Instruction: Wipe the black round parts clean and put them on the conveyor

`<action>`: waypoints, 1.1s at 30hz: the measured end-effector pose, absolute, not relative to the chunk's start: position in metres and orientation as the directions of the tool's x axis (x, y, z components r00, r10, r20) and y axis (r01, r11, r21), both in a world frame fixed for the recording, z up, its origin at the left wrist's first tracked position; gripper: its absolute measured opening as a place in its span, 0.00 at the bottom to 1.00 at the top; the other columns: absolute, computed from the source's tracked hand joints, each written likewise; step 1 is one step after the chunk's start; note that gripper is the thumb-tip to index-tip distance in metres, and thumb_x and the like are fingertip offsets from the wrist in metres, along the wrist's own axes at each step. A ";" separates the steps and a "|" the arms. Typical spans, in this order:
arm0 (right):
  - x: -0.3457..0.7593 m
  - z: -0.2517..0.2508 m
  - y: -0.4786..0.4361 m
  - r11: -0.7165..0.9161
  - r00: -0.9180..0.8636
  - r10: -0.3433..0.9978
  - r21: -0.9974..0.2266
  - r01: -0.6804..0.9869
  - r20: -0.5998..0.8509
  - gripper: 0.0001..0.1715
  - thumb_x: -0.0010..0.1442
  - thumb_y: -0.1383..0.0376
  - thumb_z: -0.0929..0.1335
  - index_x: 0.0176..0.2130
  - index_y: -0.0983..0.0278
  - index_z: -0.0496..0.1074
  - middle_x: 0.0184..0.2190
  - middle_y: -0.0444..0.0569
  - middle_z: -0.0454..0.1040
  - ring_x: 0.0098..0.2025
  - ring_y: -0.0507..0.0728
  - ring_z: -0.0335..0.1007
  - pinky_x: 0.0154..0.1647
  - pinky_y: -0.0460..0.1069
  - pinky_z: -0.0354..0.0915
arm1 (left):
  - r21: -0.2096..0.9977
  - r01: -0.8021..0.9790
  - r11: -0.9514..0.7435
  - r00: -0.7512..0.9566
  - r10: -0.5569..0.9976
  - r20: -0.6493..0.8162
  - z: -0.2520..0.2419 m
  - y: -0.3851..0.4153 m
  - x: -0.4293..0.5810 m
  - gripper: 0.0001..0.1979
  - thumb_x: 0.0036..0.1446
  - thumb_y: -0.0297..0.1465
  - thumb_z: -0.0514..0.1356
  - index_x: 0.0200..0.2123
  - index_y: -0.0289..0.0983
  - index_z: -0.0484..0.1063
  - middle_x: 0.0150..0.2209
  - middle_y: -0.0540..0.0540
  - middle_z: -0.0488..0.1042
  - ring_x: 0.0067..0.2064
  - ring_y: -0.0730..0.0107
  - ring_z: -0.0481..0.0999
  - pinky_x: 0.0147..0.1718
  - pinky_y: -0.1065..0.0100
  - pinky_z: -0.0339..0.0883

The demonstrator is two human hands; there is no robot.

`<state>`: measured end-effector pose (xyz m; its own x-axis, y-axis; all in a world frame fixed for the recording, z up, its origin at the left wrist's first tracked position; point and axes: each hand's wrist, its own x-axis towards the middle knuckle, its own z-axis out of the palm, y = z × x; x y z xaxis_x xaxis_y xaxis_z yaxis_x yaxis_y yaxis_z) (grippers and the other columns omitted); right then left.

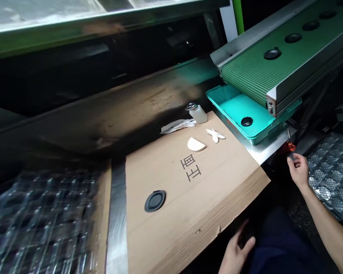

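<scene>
My left hand (236,251) hangs low beside my lap, just below the torn front edge of a cardboard sheet (205,205), fingers loosely curled with nothing seen in them. My right hand (297,169) reaches out to the right, beside a clear plastic blister tray (331,175), fingers bent and apart, holding nothing. A black round rubber cap (155,200) lies on the cardboard. Another black cap (246,121) sits in a teal tray (234,108) under the end of a green conveyor belt (274,61), which carries several more caps.
On the cardboard's far end lie a white half-round pad (196,144), white scraps (215,134), a crumpled white cloth (177,125) and a small dispenser bottle (197,112). A blurred stack of clear trays (42,224) fills the lower left. An orange-handled tool (290,146) sits by the metal ledge.
</scene>
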<state>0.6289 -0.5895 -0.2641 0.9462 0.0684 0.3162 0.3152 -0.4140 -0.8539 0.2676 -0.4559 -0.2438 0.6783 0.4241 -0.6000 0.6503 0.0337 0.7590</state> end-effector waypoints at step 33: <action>0.434 -0.210 -0.607 -0.375 0.259 0.731 -0.054 0.926 -0.632 0.24 0.75 0.50 0.56 0.43 0.62 0.71 0.32 0.56 0.81 0.37 0.68 0.82 0.34 0.51 0.63 | 0.441 -0.227 0.868 0.514 0.492 -0.703 -0.382 -0.420 0.305 0.17 0.59 0.39 0.68 0.47 0.34 0.77 0.47 0.34 0.80 0.48 0.54 0.81 0.51 0.47 0.77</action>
